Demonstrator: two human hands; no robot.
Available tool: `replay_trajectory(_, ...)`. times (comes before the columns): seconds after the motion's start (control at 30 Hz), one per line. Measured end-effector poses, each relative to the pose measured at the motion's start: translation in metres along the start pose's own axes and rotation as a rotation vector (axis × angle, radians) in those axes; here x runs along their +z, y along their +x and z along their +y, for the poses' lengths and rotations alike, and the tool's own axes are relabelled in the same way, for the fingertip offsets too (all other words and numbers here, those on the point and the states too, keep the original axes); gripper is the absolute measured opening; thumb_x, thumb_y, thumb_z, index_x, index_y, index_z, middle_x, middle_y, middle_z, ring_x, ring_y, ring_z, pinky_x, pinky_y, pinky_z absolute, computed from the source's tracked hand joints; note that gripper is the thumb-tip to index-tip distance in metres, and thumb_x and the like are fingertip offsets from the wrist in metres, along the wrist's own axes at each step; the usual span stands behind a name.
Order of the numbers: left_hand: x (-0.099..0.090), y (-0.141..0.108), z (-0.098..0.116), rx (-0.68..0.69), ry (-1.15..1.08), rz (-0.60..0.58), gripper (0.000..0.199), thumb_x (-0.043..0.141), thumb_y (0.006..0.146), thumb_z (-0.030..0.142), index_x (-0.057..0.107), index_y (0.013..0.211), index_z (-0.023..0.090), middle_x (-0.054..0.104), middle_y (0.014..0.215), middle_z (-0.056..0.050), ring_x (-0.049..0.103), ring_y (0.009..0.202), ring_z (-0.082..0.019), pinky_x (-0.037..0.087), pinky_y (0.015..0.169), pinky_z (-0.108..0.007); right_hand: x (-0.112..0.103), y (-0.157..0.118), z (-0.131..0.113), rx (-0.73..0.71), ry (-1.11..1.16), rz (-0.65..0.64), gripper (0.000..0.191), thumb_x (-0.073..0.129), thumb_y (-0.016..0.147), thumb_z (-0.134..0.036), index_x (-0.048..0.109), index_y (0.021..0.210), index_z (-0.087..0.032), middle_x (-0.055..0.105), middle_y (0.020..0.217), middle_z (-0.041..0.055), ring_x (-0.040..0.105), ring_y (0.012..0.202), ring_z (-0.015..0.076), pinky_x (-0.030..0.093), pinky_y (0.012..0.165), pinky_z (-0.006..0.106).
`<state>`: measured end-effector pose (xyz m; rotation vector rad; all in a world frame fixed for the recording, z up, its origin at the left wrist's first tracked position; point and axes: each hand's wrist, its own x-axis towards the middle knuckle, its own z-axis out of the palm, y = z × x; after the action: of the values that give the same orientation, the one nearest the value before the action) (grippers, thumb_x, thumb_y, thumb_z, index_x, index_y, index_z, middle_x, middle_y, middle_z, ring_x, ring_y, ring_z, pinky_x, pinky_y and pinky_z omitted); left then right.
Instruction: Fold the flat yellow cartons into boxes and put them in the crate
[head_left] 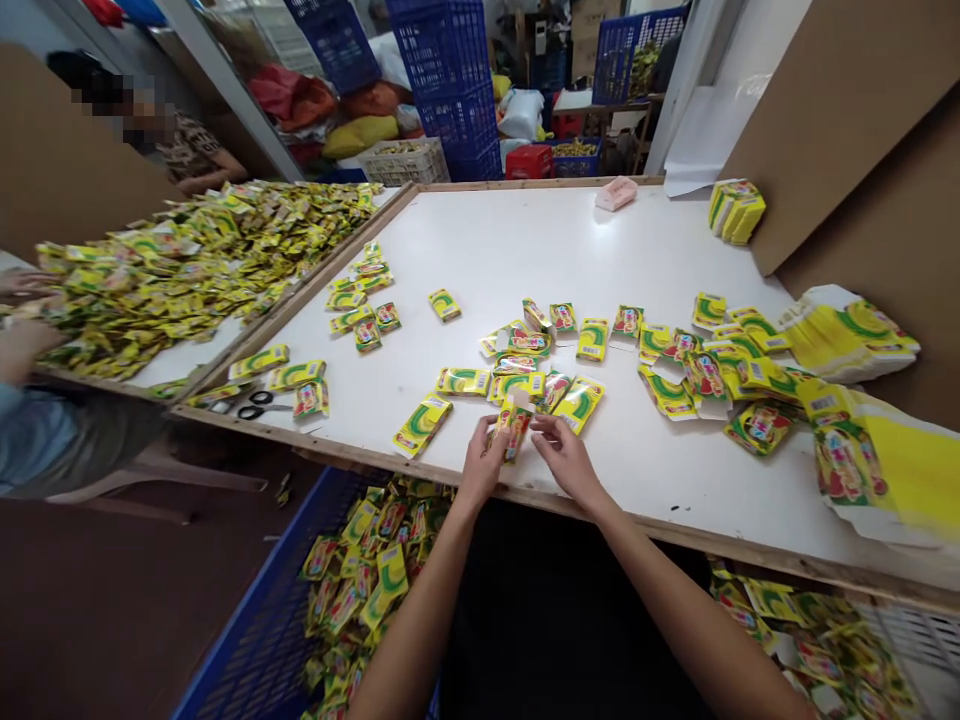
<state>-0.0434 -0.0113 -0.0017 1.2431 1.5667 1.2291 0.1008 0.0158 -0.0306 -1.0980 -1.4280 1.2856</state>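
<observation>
My left hand (482,462) and my right hand (564,455) both grip one small yellow and green carton (514,424) near the front edge of the white table (525,240). The carton stands half folded, its top flap up. Just beyond my fingers lie several flat cartons (525,382) of the same print. A looser spread of flat cartons (712,370) runs to the right of my right hand. One flat carton (421,424) lies left of my left hand.
Below the table edge at left a blue crate (255,650) holds finished cartons. Scissors (255,404) lie at the front left corner. Stacks of flat cartons (870,440) sit at right. Another person's hands (22,340) work a big carton pile (187,260) on the left table.
</observation>
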Motion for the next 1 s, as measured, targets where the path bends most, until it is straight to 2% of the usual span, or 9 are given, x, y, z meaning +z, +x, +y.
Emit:
replay_trajectory(0.1,0.023,-0.008,0.003,-0.029,-0.186,-0.155,0.027,0.055,0.084,0.04,0.058,0.095,0.016,0.066,0.089,-0.006,0.063,0.082,-0.018,0.051,0.075,-0.03,-0.02,-0.008,0.0,0.014,0.117,0.079,0.032,0.057,0.083,-0.038,0.05,0.11,-0.022,0.07,0.099,0.0078,0.066,0.089,0.0216,0.053,0.077,0.036)
replay_trajectory(0.23,0.045,-0.011,0.008,-0.009,-0.264,-0.18,0.047,0.067,0.077,0.032,0.047,0.118,0.02,0.065,0.092,-0.004,0.064,0.084,-0.017,0.051,0.078,-0.031,-0.041,-0.021,-0.004,0.008,0.113,0.167,0.038,0.06,0.082,-0.039,0.046,0.113,-0.023,0.07,0.095,0.0066,0.066,0.084,0.0211,0.053,0.077,0.036)
replay_trajectory(0.33,0.048,-0.011,0.009,0.004,-0.258,-0.251,0.051,0.065,0.079,0.03,0.043,0.124,0.021,0.064,0.091,-0.004,0.064,0.083,-0.016,0.051,0.077,-0.029,-0.051,-0.029,-0.005,0.002,0.085,0.144,0.038,0.059,0.083,-0.039,0.048,0.116,-0.024,0.069,0.096,0.0057,0.066,0.084,0.0206,0.053,0.076,0.035)
replay_trajectory(0.47,0.044,-0.007,0.007,0.0,-0.209,-0.358,0.035,0.066,0.077,0.03,0.055,0.108,0.018,0.063,0.082,-0.002,0.061,0.076,-0.015,0.05,0.072,-0.027,-0.06,-0.029,-0.008,0.025,-0.028,0.023,0.024,0.056,0.085,-0.041,0.06,0.098,-0.022,0.069,0.089,0.0041,0.064,0.078,0.0205,0.052,0.072,0.033)
replay_trajectory(0.6,0.045,0.0,0.008,0.059,-0.191,-0.312,0.019,0.066,0.075,0.027,0.06,0.089,0.016,0.062,0.089,-0.003,0.061,0.081,-0.016,0.049,0.076,-0.029,-0.061,-0.021,-0.012,-0.067,-0.128,0.061,0.024,0.051,0.088,-0.04,0.065,0.084,-0.021,0.068,0.09,0.0057,0.062,0.084,0.0217,0.05,0.075,0.034)
replay_trajectory(0.7,0.048,0.003,0.011,0.08,-0.265,-0.284,0.024,0.067,0.076,0.024,0.058,0.097,0.018,0.063,0.102,-0.006,0.061,0.095,-0.018,0.049,0.085,-0.031,-0.056,-0.019,-0.013,-0.108,-0.075,0.159,0.023,0.053,0.087,-0.037,0.064,0.1,-0.022,0.067,0.092,0.0049,0.062,0.083,0.0203,0.049,0.075,0.033)
replay_trajectory(0.77,0.047,0.001,0.012,0.076,-0.312,-0.289,0.033,0.068,0.075,0.023,0.055,0.106,0.02,0.064,0.102,-0.006,0.062,0.095,-0.018,0.049,0.086,-0.032,-0.054,-0.02,-0.014,-0.105,-0.039,0.192,0.028,0.054,0.086,-0.036,0.06,0.111,-0.022,0.068,0.091,0.0036,0.062,0.078,0.0189,0.05,0.074,0.032)
replay_trajectory(0.9,0.045,-0.005,0.016,0.122,-0.234,-0.261,0.018,0.065,0.079,0.027,0.064,0.094,0.017,0.065,0.096,-0.007,0.061,0.094,-0.018,0.048,0.087,-0.032,-0.054,-0.026,-0.018,-0.166,-0.093,0.137,0.02,0.056,0.087,-0.037,0.068,0.092,-0.022,0.069,0.094,0.0046,0.062,0.086,0.0201,0.048,0.074,0.032)
replay_trajectory(1.0,0.047,-0.009,0.019,0.139,-0.192,-0.206,0.016,0.064,0.08,0.03,0.067,0.087,0.016,0.065,0.091,-0.007,0.061,0.091,-0.019,0.048,0.085,-0.031,-0.054,-0.03,-0.021,-0.194,-0.118,0.148,0.02,0.058,0.087,-0.038,0.07,0.091,-0.022,0.07,0.094,0.0046,0.062,0.088,0.0207,0.047,0.073,0.032)
